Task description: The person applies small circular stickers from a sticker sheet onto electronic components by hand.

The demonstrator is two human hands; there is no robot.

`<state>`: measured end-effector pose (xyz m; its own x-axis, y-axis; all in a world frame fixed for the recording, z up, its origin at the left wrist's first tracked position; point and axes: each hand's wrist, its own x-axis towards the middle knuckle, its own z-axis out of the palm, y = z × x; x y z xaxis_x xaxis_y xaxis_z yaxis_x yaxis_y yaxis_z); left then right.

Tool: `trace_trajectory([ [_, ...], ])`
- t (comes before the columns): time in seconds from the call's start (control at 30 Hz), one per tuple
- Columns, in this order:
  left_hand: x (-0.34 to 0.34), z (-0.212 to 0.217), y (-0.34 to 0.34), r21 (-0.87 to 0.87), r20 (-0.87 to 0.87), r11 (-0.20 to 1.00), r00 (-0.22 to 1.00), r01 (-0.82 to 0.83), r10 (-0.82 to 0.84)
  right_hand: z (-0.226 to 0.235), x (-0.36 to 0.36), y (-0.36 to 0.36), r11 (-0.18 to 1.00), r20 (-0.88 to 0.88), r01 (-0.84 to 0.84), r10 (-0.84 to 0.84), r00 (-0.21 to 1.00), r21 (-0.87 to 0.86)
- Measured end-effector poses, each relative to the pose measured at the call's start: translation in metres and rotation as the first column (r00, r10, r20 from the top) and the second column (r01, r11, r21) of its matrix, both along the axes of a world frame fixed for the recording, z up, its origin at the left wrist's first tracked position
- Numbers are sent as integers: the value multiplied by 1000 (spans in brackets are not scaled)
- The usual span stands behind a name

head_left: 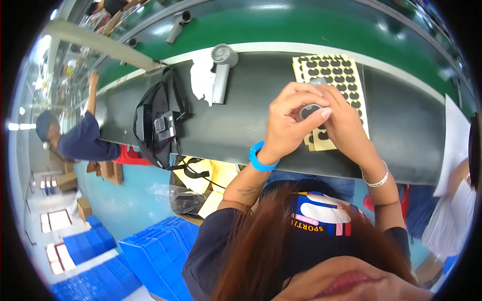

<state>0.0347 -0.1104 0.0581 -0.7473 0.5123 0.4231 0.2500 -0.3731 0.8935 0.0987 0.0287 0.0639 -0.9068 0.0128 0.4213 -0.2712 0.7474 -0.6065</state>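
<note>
Both my hands are closed around what looks like a grey handheld fan, mostly hidden by my fingers. Its round end with a dark disc [310,111] faces up towards me. My left hand [288,118], with a blue wristband, wraps the near left side, its thumb across the rim. My right hand [346,123] grips from the right, its fingers meeting the left ones at the far side. Under and behind my hands lie yellow sticker sheets [357,108] with rows of black rounded stickers. Another grey handheld fan [221,83] lies further left on the dark table [241,118].
White tissue [201,80] lies beside that fan. Further left are a black bag [145,120] and a small black device [164,125]. A green conveyor belt [281,27] runs beyond the table with more fans. Blue crates [155,251] stand behind at left; a co-worker [85,135] sits there.
</note>
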Motion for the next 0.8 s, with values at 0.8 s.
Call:
trace_trajectory([
  [0.8, -93, -40, -96, -471, -698, 465, 639, -750, 323, -46, -185, 204, 897, -102, 245, -223, 970, 367],
])
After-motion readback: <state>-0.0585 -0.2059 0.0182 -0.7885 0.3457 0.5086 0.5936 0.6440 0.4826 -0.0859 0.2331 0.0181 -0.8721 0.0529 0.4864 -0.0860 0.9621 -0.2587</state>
